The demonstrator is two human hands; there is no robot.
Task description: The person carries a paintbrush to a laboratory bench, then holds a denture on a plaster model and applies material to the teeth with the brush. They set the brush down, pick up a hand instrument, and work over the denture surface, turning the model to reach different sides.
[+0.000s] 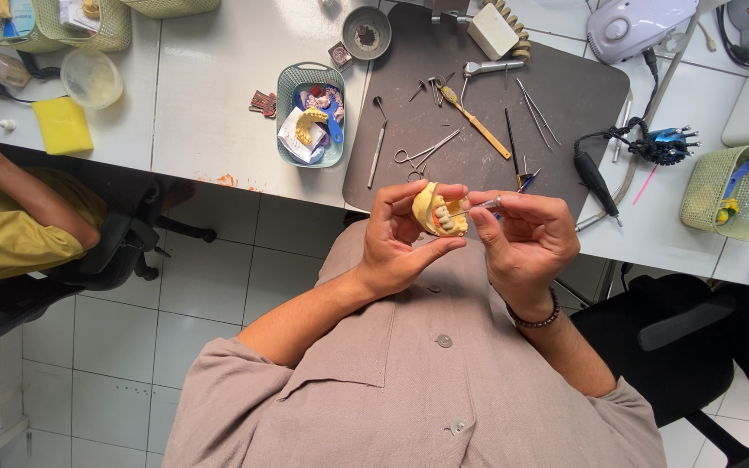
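My left hand point(399, 234) grips a yellow plaster dental model point(438, 211) with a row of pale teeth, held up in front of my chest. My right hand point(526, 238) pinches a thin metal instrument point(481, 205) whose tip touches the model's teeth. Both hands sit close together just below the near edge of a dark work mat point(565, 87). A beaded bracelet point(537, 319) circles my right wrist.
On the mat lie scissors point(425, 154), several metal hand tools and a wooden-handled one point(477, 123). A teal basket point(309, 113) holds dental items. A black handpiece point(595, 182), a green basket point(732, 198) and a yellow sponge point(62, 126) sit on the white bench. Another person's arm point(19, 195) is at left.
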